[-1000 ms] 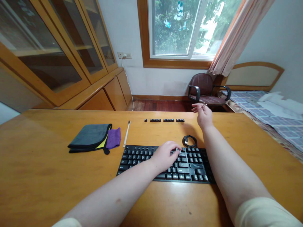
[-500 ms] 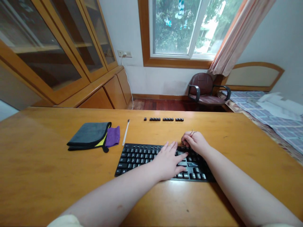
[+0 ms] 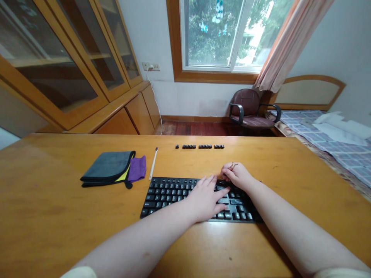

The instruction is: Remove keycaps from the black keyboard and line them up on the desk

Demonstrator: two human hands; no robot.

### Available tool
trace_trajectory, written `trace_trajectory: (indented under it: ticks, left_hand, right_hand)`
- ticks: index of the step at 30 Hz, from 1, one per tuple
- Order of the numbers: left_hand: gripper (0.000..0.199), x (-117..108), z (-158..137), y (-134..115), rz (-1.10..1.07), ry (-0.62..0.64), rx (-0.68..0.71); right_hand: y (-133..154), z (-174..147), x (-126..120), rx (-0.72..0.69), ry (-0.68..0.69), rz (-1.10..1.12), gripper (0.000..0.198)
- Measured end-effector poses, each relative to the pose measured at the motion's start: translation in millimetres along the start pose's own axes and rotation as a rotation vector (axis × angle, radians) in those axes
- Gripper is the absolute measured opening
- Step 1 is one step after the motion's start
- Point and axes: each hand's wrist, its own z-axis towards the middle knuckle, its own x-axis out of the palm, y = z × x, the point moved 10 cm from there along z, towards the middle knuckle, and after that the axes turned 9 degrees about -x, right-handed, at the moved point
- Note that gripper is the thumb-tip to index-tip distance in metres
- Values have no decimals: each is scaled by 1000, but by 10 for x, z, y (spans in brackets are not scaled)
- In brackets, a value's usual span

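A black keyboard [image 3: 171, 193] lies flat on the wooden desk, its middle and right part covered by my hands. My left hand [image 3: 204, 197] rests spread on its keys, fingers apart and holding nothing. At the keyboard's back edge, right of centre, my right hand [image 3: 236, 175] is closed round a thin brown wire-like tool [image 3: 232, 165]. Only the tool's bent ends show above the fingers; the rest is hidden. Small black keycaps [image 3: 205, 146] stand in a row of short groups behind the keyboard.
Left of the keyboard are a white toothbrush [image 3: 153, 163], a purple cloth [image 3: 137, 169] and a folded grey cloth [image 3: 108, 166] with black edging. The desk's far edge [image 3: 130, 134] runs behind the keycaps. Beyond it stand a chair [image 3: 249, 108] and a glass-door cabinet [image 3: 72, 58].
The whole view has shifted slightly. My left hand stays spread on the keys, and my right hand has moved barely at all, with the brown tool tilted a little differently.
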Motion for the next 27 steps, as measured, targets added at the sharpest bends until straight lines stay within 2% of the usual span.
trace_trajectory:
  ticks: [4,10,13,16,22,27]
  left_hand:
    - [56,0,-6,-12,41,-5,12]
    - [57,21,0,-11,62,15,7]
    - [58,17,-1,-13,61,16,13]
    - [58,9,0,-14,53,10,19]
    - [58,24,6,-6,31,12,18]
    - [59,28,6,-10,33,8,19]
  right_hand:
    - [1,13,50,-47,39,-48,36]
    - [254,-15,83,-289,96,-223,34]
    - [384,-37,89,-367,106,-344,29]
    - [417,-46,87,-379,78,-439,28]
    - [312,-64,30,-318,-29,-404,30]
    - [350,-84,11,-334,-65,-431,31]
